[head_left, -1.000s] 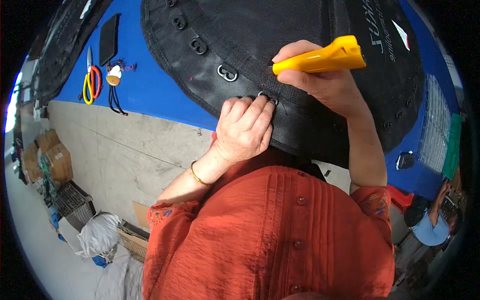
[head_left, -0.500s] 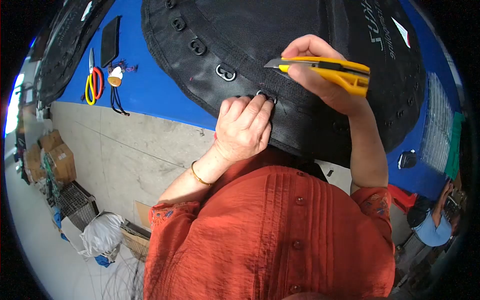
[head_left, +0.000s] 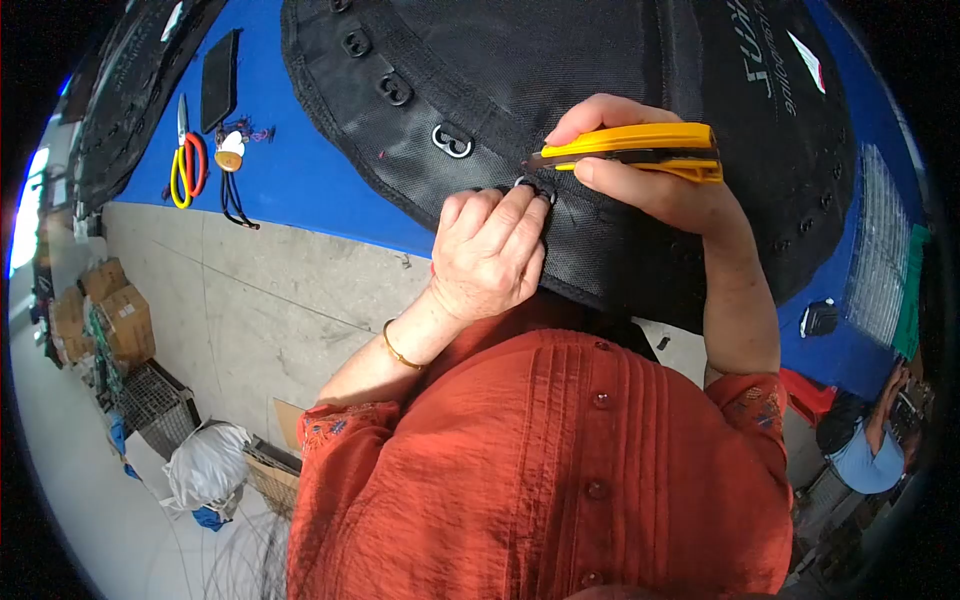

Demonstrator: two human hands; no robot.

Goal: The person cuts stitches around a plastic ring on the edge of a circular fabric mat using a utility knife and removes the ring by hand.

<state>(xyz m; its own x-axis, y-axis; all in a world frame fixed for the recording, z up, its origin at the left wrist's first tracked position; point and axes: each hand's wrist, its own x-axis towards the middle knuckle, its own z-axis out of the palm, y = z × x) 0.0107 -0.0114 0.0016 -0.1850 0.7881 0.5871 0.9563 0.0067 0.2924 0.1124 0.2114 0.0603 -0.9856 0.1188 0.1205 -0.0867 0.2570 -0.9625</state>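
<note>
A large black mesh fabric piece (head_left: 580,60) with several ring fittings along its curved edge lies on the blue table. My left hand (head_left: 490,245) presses on this edge, its fingers closed together at a metal ring (head_left: 524,183); what its fingertips grip is hidden. Between the thumb and fingers of my right hand (head_left: 650,185) is a yellow utility knife (head_left: 640,143). The knife's tip points left and touches or nearly touches the fabric just above that ring. Another ring fitting (head_left: 453,141) shows to the left.
On the blue table (head_left: 290,190) lie red-and-yellow scissors (head_left: 187,165), a black phone-like object (head_left: 219,82) and a corded tag (head_left: 229,152). A small black object (head_left: 819,319) is at right. Boxes (head_left: 125,320) stand on the floor at left. Another person (head_left: 868,455) is at lower right.
My right hand has turned the knife and brought its tip down to beside the ring near my left fingers. My left hand has stayed in place.
</note>
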